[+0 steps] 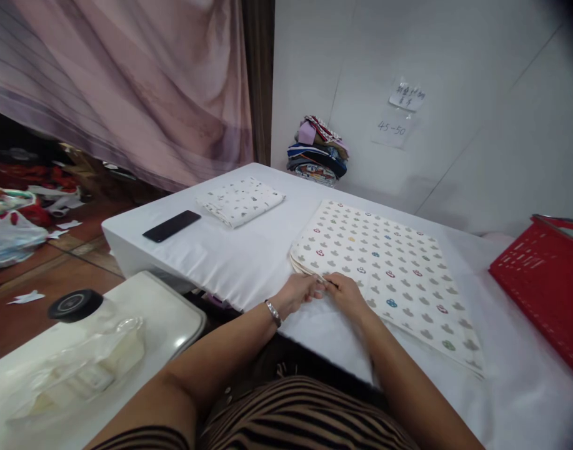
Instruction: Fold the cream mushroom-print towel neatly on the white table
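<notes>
A layered white cloth (384, 262) printed with grey, red and blue motifs lies flat on the white-covered table. At its near left edge, my left hand (301, 292) has its fingers closed, pinching the edge layers; a silver bracelet circles that wrist. Close beside it my right hand (346, 296) pinches the same edge between thumb and fingers. Both hands nearly touch each other. Farther left on the table rests a folded white cloth (243, 201) with small dark prints.
A black phone (172, 225) lies near the table's left end. A red basket (543, 287) stands at the right. Stacked fabrics (317, 153) sit by the wall. Lower left, a white surface (167, 306) holds a black-lidded jar (75, 305) and a clear plastic bag (89, 369).
</notes>
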Demonstrator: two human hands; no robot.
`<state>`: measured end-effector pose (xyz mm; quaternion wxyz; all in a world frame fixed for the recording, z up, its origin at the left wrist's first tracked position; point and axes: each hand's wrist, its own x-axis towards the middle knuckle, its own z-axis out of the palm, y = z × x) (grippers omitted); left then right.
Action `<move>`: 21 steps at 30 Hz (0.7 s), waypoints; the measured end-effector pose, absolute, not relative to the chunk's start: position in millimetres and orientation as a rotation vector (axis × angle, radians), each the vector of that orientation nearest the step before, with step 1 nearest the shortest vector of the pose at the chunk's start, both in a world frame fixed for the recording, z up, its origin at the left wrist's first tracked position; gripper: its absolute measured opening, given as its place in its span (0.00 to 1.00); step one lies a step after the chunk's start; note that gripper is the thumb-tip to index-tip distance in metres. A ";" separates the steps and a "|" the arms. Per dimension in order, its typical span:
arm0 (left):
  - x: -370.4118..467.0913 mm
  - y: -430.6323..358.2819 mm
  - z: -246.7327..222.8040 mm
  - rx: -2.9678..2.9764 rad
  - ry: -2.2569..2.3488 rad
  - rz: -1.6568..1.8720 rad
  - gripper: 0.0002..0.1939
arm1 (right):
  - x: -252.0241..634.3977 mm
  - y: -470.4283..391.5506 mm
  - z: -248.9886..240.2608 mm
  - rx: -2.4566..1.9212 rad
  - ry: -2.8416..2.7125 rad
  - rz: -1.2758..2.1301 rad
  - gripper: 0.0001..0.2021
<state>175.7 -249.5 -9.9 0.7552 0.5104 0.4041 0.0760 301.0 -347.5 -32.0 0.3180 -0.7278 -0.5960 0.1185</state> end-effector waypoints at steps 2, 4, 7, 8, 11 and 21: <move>179.6 -249.2 -10.7 1.107 0.916 0.172 0.08 | 302.4 -348.9 -30.5 -1.861 -1.563 0.371 0.12; 180.7 -249.1 -12.2 1.102 0.935 0.167 0.08 | 303.3 -349.3 -30.4 -1.851 -1.530 0.376 0.11; 177.9 -248.8 -14.3 1.102 0.938 0.151 0.08 | 302.7 -348.6 -33.7 -1.887 -1.474 0.263 0.10; 176.5 -248.7 -14.7 1.102 0.938 0.145 0.07 | 301.7 -348.3 -35.2 -1.903 -1.463 0.200 0.10; 173.4 -248.1 -15.5 1.102 0.935 0.137 0.07 | 296.5 -348.6 -38.0 -1.932 -1.536 0.025 0.11; 172.9 -245.6 -19.5 1.162 0.957 0.157 0.13 | 282.9 -352.1 -44.9 -1.950 -1.817 -0.133 0.08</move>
